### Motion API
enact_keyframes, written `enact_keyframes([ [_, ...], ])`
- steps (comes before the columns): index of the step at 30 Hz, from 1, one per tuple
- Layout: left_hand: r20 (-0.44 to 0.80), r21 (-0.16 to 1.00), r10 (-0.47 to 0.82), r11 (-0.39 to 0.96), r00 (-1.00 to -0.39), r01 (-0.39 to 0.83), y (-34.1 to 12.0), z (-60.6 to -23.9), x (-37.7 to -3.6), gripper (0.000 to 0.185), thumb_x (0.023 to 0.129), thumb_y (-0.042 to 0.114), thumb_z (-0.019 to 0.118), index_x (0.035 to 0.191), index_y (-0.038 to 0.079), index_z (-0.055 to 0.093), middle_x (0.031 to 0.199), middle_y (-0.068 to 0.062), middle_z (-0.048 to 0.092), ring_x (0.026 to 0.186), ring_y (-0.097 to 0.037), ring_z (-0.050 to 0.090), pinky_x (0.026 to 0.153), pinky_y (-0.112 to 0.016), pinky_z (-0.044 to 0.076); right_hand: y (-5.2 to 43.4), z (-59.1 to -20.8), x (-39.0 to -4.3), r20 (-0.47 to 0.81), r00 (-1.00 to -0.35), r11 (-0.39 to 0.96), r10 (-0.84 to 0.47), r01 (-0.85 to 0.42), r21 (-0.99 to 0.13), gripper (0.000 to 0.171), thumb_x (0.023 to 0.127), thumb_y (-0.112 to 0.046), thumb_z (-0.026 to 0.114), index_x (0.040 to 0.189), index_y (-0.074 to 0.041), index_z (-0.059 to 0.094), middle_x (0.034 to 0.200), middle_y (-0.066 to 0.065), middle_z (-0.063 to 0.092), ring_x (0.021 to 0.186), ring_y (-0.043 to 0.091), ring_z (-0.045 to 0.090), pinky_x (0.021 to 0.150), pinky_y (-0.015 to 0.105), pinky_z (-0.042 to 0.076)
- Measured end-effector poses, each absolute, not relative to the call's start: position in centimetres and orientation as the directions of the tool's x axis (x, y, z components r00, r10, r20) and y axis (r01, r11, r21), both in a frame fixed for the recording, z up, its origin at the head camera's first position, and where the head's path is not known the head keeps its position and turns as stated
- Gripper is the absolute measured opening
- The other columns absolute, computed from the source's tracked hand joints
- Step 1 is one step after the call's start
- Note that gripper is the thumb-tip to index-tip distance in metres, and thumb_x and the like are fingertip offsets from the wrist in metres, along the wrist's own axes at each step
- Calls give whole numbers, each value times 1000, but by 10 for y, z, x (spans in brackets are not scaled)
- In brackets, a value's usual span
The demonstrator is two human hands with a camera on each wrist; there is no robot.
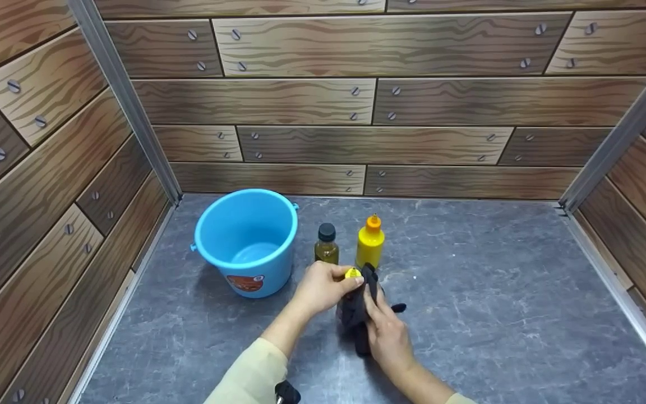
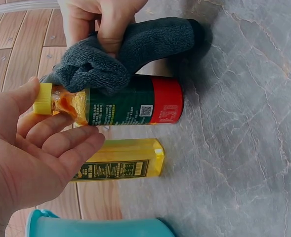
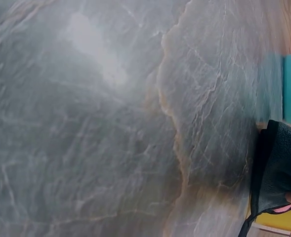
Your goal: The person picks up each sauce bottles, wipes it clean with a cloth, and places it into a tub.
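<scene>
Left hand (image 1: 323, 289) held the yellow-capped bottle (image 2: 130, 106) by its neck and cap, thumb and fingers curled round it. Bottle stood on the grey tabletop (image 1: 497, 303), centre front, just in front of the other two bottles. It had a green and red label, with amber liquid visible at the neck.

Right hand (image 1: 387, 334) gripped a dark grey cloth (image 2: 120, 52) and pressed it against the bottle's side. The cloth covered most of the bottle in the head view.

Behind it stood a small dark-capped bottle (image 1: 327, 244) with brownish contents and a yellow squeeze bottle (image 1: 370, 241) with an orange nozzle, side by side.

The blue bucket (image 1: 247, 241) sat to their left, upright, with what looked like a little water at the bottom.
</scene>
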State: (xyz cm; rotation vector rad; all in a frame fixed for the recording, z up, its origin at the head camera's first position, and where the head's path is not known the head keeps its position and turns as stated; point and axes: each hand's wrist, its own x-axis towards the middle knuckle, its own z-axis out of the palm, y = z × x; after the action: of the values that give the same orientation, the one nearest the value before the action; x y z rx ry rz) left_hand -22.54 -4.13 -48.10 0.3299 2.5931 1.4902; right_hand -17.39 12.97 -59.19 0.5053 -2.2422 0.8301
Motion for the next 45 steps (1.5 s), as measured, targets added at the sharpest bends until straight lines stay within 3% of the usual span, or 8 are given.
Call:
enact_keyframes([
  [12, -7, 868, 252, 481, -968, 119, -41, -482, -226, 31, 99, 30, 79, 123, 11, 80, 110, -4, 80, 93, -12, 71, 83, -36, 60, 139, -601, -174, 731, -664, 728, -155, -577, -370, 72, 73, 20, 79, 140, -4, 69, 145, 25, 61, 112, 41, 71, 82, 44, 61],
  [18, 1, 867, 256, 481, -967, 128, -41, -483, -227, 28, 99, 30, 79, 120, 11, 82, 103, -1, 79, 88, -12, 68, 80, -35, 58, 142, -610, -172, 763, -626, 730, -162, -596, -334, 69, 67, 19, 80, 133, -3, 73, 138, 24, 66, 114, 42, 71, 98, 37, 55],
  [23, -1, 869, 255, 479, -967, 125, -41, -482, -226, 26, 99, 30, 79, 118, 14, 83, 102, 2, 79, 87, -10, 66, 80, -34, 57, 146, -614, -171, 763, -621, 736, -179, -599, -314, 64, 67, 17, 81, 127, -2, 76, 137, 24, 67, 113, 42, 71, 92, 46, 58],
  [28, -32, 875, 245, 475, -969, 91, -42, -482, -226, 28, 99, 30, 79, 121, 13, 82, 101, 2, 78, 86, -11, 66, 80, -34, 57, 147, -616, -171, 756, -627, 748, -189, -591, -303, 60, 68, 16, 81, 126, -3, 77, 135, 24, 68, 113, 42, 71, 92, 46, 59],
  [35, -44, 890, 235, 451, -971, 69, -41, -482, -225, 33, 99, 30, 79, 126, 11, 79, 111, -3, 79, 91, -12, 69, 83, -36, 59, 150, -608, -171, 669, -709, 790, -223, -534, -302, 51, 72, 12, 81, 121, -4, 79, 131, 23, 70, 113, 45, 71, 89, 52, 60],
  [41, -34, 899, 234, 432, -972, 72, -41, -483, -225, 31, 99, 29, 79, 124, 10, 80, 107, -2, 79, 88, -12, 69, 80, -34, 59, 150, -594, -168, 470, -843, 842, -263, -438, -315, 44, 81, 9, 76, 123, -4, 78, 135, 24, 68, 118, 53, 66, 89, 59, 59],
  [45, -25, 900, 244, 428, -969, 84, -41, -484, -225, 29, 99, 28, 79, 122, 11, 81, 104, 0, 79, 86, -11, 69, 79, -33, 59, 150, -585, -168, 342, -897, 873, -280, -385, -298, 40, 90, 2, 72, 128, -8, 77, 140, 23, 66, 121, 56, 63, 87, 62, 58],
])
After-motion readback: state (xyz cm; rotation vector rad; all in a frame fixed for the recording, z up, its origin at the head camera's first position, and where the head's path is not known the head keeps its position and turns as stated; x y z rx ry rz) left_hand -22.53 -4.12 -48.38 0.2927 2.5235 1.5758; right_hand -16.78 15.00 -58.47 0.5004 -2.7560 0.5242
